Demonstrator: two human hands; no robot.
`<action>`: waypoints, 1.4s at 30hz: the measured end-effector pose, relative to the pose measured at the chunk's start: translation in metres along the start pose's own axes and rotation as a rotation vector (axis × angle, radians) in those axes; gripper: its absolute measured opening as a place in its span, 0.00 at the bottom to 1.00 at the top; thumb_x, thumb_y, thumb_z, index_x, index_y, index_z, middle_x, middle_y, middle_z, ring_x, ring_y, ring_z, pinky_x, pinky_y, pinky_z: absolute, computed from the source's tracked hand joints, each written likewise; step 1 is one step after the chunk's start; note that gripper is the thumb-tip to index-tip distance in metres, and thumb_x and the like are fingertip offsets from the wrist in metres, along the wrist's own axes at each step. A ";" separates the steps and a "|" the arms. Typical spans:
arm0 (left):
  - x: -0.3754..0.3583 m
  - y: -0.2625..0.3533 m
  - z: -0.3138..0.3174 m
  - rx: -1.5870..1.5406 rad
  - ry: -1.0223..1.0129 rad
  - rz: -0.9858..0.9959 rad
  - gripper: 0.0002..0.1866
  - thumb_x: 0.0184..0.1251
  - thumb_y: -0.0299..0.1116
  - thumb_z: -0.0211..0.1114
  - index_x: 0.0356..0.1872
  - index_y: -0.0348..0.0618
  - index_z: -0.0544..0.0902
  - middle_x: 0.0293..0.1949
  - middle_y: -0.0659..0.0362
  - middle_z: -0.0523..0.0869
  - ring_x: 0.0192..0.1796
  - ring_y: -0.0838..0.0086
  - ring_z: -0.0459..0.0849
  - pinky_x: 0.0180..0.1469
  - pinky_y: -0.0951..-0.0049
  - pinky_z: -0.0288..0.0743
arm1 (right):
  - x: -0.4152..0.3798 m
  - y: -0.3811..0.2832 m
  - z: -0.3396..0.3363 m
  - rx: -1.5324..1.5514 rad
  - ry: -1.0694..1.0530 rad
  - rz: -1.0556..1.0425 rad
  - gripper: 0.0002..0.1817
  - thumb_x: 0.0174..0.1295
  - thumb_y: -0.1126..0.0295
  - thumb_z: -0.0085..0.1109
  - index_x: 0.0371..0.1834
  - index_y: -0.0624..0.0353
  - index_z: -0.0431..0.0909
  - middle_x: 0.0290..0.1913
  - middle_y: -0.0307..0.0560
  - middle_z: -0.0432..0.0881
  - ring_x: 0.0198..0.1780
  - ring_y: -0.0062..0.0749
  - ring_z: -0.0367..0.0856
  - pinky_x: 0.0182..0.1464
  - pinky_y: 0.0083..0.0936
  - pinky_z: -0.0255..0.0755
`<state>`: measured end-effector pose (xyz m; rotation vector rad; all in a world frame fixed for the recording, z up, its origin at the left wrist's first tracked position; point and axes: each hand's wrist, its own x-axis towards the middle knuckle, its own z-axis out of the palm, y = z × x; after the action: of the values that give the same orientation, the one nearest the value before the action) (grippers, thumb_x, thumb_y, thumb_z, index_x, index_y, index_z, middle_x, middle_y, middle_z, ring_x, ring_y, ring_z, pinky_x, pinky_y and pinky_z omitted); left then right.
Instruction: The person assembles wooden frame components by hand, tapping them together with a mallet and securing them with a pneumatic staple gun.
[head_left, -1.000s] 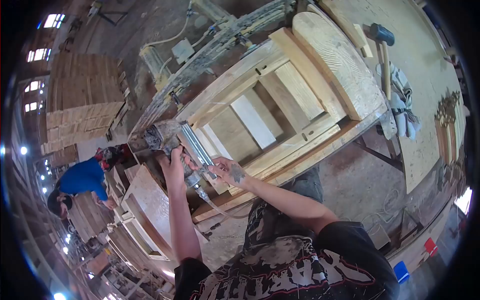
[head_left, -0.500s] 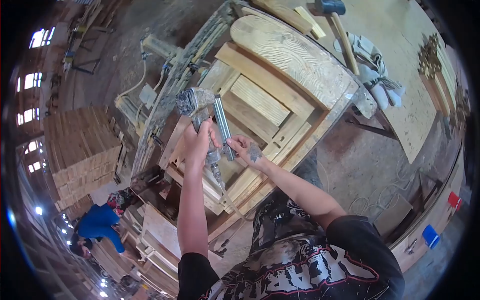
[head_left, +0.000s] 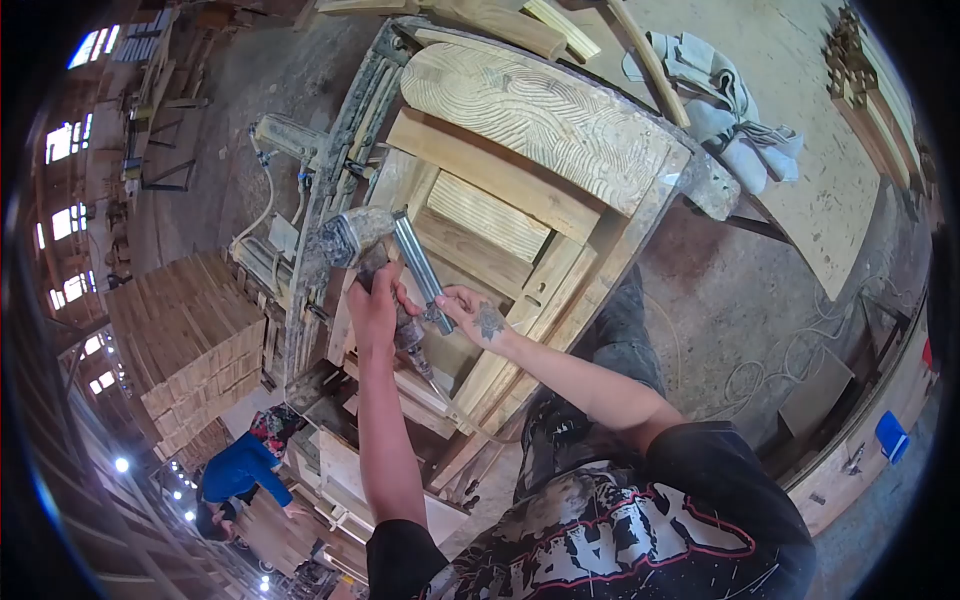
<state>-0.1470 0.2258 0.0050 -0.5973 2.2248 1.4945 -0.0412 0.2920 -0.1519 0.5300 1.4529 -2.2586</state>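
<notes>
A worn nail gun (head_left: 352,238) with a silver magazine (head_left: 420,262) is held over a wooden frame (head_left: 500,160). My left hand (head_left: 373,312) is wrapped round the gun's grip, just under its head. The fingers of my right hand (head_left: 474,314) pinch the lower end of the magazine. An air hose (head_left: 462,415) runs from the base of the grip toward my body. Inside the frame lie ribbed and smooth boards (head_left: 487,217). The gun's head is above the frame's left side, and its tip cannot be made out.
A rounded board (head_left: 540,110) lies along the bench's far side. Gray cloth gloves (head_left: 745,140) and a wooden handle (head_left: 650,62) rest at the upper right. Stacked wood (head_left: 195,340) stands at the left. A person in blue (head_left: 240,468) is at the lower left.
The view has shifted, so the bench and frame sit further left and the hammer head has left the picture. Both hands keep their hold on the nail gun, now lower and further left in view.
</notes>
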 end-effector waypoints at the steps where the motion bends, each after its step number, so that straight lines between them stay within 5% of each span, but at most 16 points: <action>1: 0.000 -0.001 0.000 -0.003 -0.010 0.006 0.13 0.69 0.35 0.58 0.28 0.36 0.75 0.18 0.61 0.72 0.15 0.74 0.73 0.20 0.67 0.77 | 0.001 0.005 0.001 0.005 0.003 0.001 0.25 0.72 0.50 0.57 0.55 0.62 0.78 0.31 0.41 0.80 0.34 0.21 0.75 0.40 0.22 0.71; 7: 0.001 -0.010 -0.008 -0.013 -0.025 0.020 0.12 0.70 0.34 0.58 0.30 0.36 0.76 0.18 0.61 0.71 0.16 0.75 0.73 0.22 0.69 0.77 | -0.005 -0.006 0.004 0.037 0.045 -0.035 0.24 0.71 0.51 0.58 0.55 0.63 0.78 0.28 0.42 0.77 0.35 0.24 0.77 0.38 0.24 0.72; 11: -0.051 0.003 -0.020 -0.016 -0.013 0.060 0.09 0.71 0.33 0.59 0.36 0.36 0.78 0.18 0.61 0.73 0.17 0.75 0.73 0.25 0.70 0.76 | -0.057 -0.039 -0.013 -0.098 0.117 -0.272 0.21 0.70 0.54 0.59 0.53 0.61 0.78 0.40 0.49 0.83 0.40 0.34 0.83 0.42 0.32 0.75; 13: -0.070 -0.008 -0.032 0.091 -0.045 0.006 0.09 0.70 0.33 0.60 0.39 0.35 0.78 0.19 0.61 0.75 0.18 0.76 0.75 0.26 0.70 0.76 | -0.090 -0.062 -0.036 -0.247 -0.095 -0.336 0.18 0.70 0.55 0.60 0.49 0.60 0.80 0.39 0.50 0.83 0.39 0.36 0.83 0.42 0.33 0.76; 18: -0.092 -0.062 -0.030 0.394 -0.085 0.038 0.14 0.63 0.35 0.69 0.42 0.35 0.82 0.21 0.56 0.83 0.23 0.68 0.83 0.29 0.67 0.77 | -0.130 -0.069 -0.074 -0.228 -0.126 -0.161 0.15 0.70 0.57 0.59 0.45 0.58 0.81 0.33 0.48 0.81 0.36 0.32 0.81 0.40 0.30 0.74; 20: -0.092 -0.069 -0.024 0.757 -0.342 0.418 0.15 0.54 0.37 0.75 0.35 0.36 0.84 0.24 0.50 0.86 0.29 0.56 0.87 0.34 0.60 0.79 | -0.134 -0.069 -0.082 -0.146 -0.082 -0.102 0.16 0.71 0.56 0.59 0.44 0.59 0.81 0.32 0.45 0.81 0.34 0.29 0.79 0.40 0.28 0.73; 23: -0.096 -0.062 0.002 0.751 -0.346 0.406 0.15 0.50 0.39 0.76 0.29 0.37 0.85 0.26 0.46 0.86 0.34 0.47 0.86 0.37 0.55 0.79 | -0.128 -0.061 -0.089 -0.078 -0.020 -0.097 0.15 0.71 0.57 0.58 0.44 0.59 0.81 0.32 0.45 0.81 0.34 0.28 0.79 0.40 0.28 0.73; 31: -0.087 -0.069 0.017 0.890 -0.337 0.424 0.16 0.51 0.40 0.76 0.30 0.36 0.85 0.26 0.44 0.86 0.34 0.46 0.86 0.38 0.53 0.79 | -0.124 -0.054 -0.090 0.102 0.018 -0.058 0.14 0.74 0.60 0.55 0.41 0.63 0.78 0.33 0.41 0.82 0.35 0.23 0.80 0.40 0.24 0.74; 40: -0.102 -0.056 0.020 0.673 -0.332 0.409 0.13 0.52 0.36 0.76 0.32 0.37 0.85 0.29 0.46 0.87 0.34 0.48 0.86 0.39 0.54 0.78 | -0.125 -0.052 -0.092 0.045 0.023 -0.145 0.14 0.72 0.62 0.56 0.39 0.64 0.78 0.31 0.44 0.81 0.33 0.25 0.80 0.37 0.27 0.73; 42: -0.102 -0.054 0.018 0.887 -0.362 0.444 0.12 0.52 0.34 0.76 0.33 0.38 0.85 0.29 0.47 0.87 0.35 0.48 0.86 0.38 0.54 0.78 | -0.125 -0.050 -0.091 0.005 0.031 -0.169 0.13 0.72 0.62 0.58 0.39 0.64 0.78 0.30 0.45 0.79 0.33 0.25 0.80 0.36 0.27 0.73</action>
<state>-0.0311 0.2374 0.0126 0.4260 2.4706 0.5441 0.0472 0.4105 -0.0847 0.4611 1.5615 -2.3931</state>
